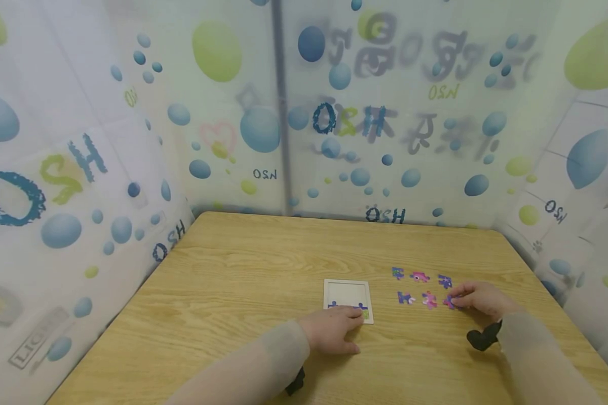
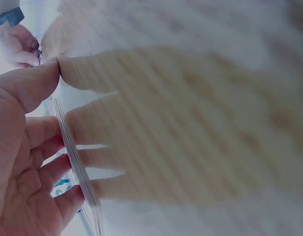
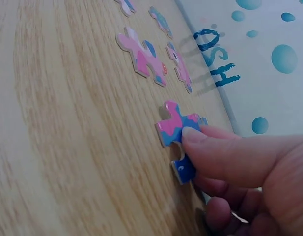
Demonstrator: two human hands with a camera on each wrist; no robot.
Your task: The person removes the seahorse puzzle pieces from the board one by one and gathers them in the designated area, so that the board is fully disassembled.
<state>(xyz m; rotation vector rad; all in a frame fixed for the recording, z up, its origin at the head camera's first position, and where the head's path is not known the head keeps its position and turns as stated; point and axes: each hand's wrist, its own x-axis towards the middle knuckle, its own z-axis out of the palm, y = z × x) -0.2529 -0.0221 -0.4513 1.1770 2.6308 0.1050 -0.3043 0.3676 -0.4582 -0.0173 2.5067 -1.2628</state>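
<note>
A white square puzzle tray (image 1: pixel 347 280) lies on the wooden table, with pieces (image 1: pixel 362 307) along its near side, partly hidden by fingers. My left hand (image 1: pixel 331 329) rests over that near edge, palm down. In the left wrist view its fingertips (image 2: pixel 75 196) touch the tray's edge and the thumb stands apart from them. To the right, my right hand (image 1: pixel 483 301) pinches a pink and blue jigsaw piece (image 3: pixel 173 125) between thumb and fingers, close over the table. One end of that piece is covered by the thumb.
Several loose jigsaw pieces (image 1: pixel 419 277) lie in two rows between the tray and my right hand. Dark wrist bands (image 1: pixel 483 337) sit at both cuffs. A patterned curtain (image 1: pixel 233 112) hangs behind the table (image 1: pixel 233 270) and along its sides.
</note>
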